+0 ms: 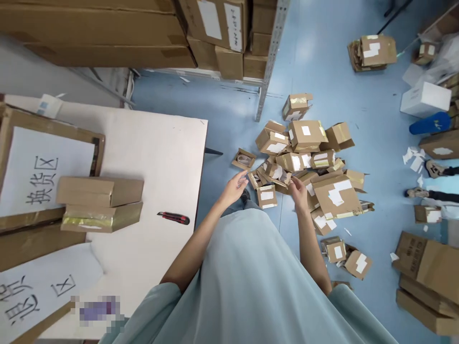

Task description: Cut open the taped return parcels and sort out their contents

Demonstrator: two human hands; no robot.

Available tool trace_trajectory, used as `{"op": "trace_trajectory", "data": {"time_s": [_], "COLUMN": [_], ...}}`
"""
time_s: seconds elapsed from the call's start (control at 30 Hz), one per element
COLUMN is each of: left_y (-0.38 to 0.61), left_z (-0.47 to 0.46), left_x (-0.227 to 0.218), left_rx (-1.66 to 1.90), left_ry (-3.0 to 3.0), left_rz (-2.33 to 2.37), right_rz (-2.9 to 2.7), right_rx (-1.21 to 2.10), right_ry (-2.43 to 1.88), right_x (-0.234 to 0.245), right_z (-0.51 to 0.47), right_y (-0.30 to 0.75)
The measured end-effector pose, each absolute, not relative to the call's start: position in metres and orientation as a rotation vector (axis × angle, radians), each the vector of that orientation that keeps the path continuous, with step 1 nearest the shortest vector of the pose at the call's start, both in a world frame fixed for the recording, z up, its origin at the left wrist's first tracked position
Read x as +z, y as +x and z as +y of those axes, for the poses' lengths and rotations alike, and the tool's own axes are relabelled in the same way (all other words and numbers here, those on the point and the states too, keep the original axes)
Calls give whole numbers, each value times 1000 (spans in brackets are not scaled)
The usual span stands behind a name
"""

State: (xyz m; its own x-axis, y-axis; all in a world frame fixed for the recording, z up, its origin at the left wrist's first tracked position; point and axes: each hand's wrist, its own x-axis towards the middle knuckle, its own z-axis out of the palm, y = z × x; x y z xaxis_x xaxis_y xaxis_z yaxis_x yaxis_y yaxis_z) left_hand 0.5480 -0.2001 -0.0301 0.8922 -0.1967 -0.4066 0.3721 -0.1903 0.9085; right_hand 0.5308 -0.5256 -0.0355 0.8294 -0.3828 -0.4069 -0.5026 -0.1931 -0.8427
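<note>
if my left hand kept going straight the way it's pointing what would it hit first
Probably the small open box at the near left edge of the box pile on the floor, just ahead of the left hand. The hand is above the floor, so depth is hard to judge.

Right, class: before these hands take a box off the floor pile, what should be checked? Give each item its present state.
1. Left hand free: ok, open and holding nothing.
2. Right hand free: cannot tell, its fingers are against the pile of small cardboard boxes.
3. Pile within reach: ok, both hands at its near edge.
4. Utility knife out of the way: ok, on the table, apart from both hands.
5. Knife blade retracted: cannot tell.
6. Co-worker's feet clear of the pile: ok, off to the side.
</note>
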Motion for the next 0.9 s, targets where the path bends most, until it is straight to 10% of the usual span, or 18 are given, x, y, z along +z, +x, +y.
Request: {"op": "trace_trajectory", "data": {"time_s": [0.9], "left_y": [241], "left_z": [46], "left_x": [12], "left_rx": [525], "left_ry": [1250], "left_rz": [1085], "right_rz": [-798], "right_rx": [1100], "right_ry": [-1774], "right_x": [0], "right_z": [-32], "right_y": [521]}}
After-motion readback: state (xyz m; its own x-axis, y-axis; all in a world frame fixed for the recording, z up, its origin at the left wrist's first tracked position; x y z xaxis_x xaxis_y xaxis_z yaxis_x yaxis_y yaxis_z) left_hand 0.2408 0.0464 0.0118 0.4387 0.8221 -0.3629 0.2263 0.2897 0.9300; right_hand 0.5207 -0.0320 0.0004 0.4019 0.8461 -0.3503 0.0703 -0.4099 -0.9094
